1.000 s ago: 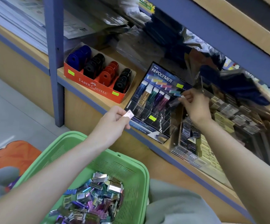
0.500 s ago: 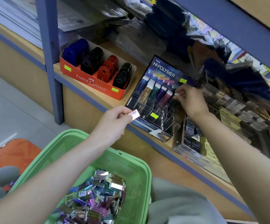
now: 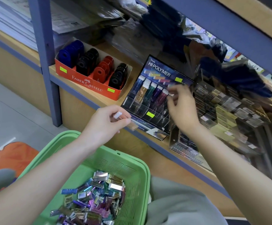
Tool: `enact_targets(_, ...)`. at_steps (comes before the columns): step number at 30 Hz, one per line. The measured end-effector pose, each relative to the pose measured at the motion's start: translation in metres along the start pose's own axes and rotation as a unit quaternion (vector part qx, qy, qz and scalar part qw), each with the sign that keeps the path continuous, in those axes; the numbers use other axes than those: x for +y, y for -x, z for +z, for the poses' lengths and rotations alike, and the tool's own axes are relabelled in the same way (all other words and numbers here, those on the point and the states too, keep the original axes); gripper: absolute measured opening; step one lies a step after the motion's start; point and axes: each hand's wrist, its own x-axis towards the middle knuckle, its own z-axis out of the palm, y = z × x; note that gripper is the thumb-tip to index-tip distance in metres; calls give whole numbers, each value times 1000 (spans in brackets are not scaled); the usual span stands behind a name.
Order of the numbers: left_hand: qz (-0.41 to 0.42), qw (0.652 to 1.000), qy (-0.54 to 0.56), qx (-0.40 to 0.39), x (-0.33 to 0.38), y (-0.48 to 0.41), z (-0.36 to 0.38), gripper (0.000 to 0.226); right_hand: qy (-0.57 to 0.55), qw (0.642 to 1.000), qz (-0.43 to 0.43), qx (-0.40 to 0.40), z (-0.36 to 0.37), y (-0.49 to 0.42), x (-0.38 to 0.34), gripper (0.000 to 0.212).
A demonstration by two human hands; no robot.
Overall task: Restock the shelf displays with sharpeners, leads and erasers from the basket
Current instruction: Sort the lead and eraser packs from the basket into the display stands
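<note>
The left hand pinched a lead case just before the lead display, seemingly ready for a slot; the right hand reached its slots, grip too blurred to tell.

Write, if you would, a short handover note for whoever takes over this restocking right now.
Left hand: pinches a white-capped lead case in front of the Hi-Polymer display.
Right hand: fingertips are at the display's right-hand column. Blur hides whether it holds anything.
Things: the green basket sits below with a pile of lead cases in it. The Faber-Castell sharpener box, left of the display, shows four full rows.
Done: the display's back row holds cases in several colours.
Left: its clear front slots look unfilled, and the basket pile is large.
</note>
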Motion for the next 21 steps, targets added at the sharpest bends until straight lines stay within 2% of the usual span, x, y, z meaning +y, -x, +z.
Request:
enact_targets(3,28,999,-20,-10,1,1,0,23,-89,989,-57,-102,-7,36,-29,25)
enact_targets(7,49,999,-10,4,3,10,9,25,-151,963,-77,-212,-6,72,-54,35)
enact_targets(12,115,992,-49,11,4,35,15,24,-200,958,-33,-203,-3,90,-62,41)
enact_targets(16,158,981,-109,33,7,40,14,23,-152,961,-75,-219,-5,98,-61,40)
enact_targets(18,181,971,-155,38,10,37,10,18,-141,967,-84,-193,-12,94,-58,29)
enact_targets(21,197,953,-229,33,19,24,7,22,-170,978,-34,-116,-27,75,-49,10)
